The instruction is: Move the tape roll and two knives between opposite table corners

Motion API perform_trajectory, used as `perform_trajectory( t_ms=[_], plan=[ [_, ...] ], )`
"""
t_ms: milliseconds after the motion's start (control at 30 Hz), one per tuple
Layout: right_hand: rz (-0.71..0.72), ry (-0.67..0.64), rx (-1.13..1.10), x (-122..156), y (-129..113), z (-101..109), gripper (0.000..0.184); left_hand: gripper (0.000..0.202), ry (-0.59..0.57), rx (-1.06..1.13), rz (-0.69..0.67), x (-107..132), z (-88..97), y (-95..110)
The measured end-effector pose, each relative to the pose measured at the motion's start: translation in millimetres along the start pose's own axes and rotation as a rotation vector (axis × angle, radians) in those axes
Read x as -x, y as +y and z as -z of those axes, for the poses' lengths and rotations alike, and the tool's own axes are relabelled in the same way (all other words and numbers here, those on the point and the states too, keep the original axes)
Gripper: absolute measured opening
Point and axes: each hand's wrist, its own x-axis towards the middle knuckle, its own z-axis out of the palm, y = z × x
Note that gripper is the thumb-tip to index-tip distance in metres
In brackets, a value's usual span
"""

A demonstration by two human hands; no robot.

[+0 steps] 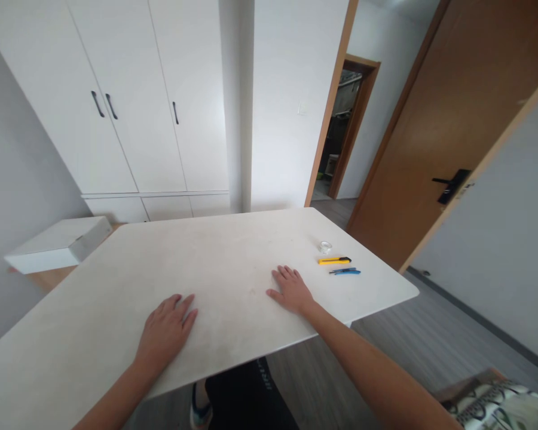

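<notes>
Both of my hands rest palm down on a white table [224,257]. My left hand [165,328] lies flat near the front edge, its fingers stretched out and holding nothing. Farther right, my right hand [291,290] is also flat and open, with its fingers a little spread. Beyond it to the right lie a yellow utility knife [334,260] with a black end and a blue pen-like cutting tool [345,271], whose exact kind is hard to make out. A small roll of clear tape [325,246] sits just behind them. Neither hand touches these items.
A white box [60,239] stands on a wooden surface past the table's left edge. White cabinets [152,107] line the back wall. An open brown door [430,125] is at the right. A patterned fabric item [502,409] shows at bottom right.
</notes>
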Motion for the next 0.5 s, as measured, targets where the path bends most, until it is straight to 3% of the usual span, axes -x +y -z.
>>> perform_trajectory(
  t_ms=[233, 500],
  plan=[
    [0.011, -0.005, 0.036, 1, 0, 0, 0.082, 0.058, 0.065, 0.1, -0.042, 3, -22.7, -17],
    [0.019, 0.022, 0.018, 0, 4, -6, 0.082, 0.059, 0.039, 0.165, -0.028, 4, -20.4, -22]
  ],
)
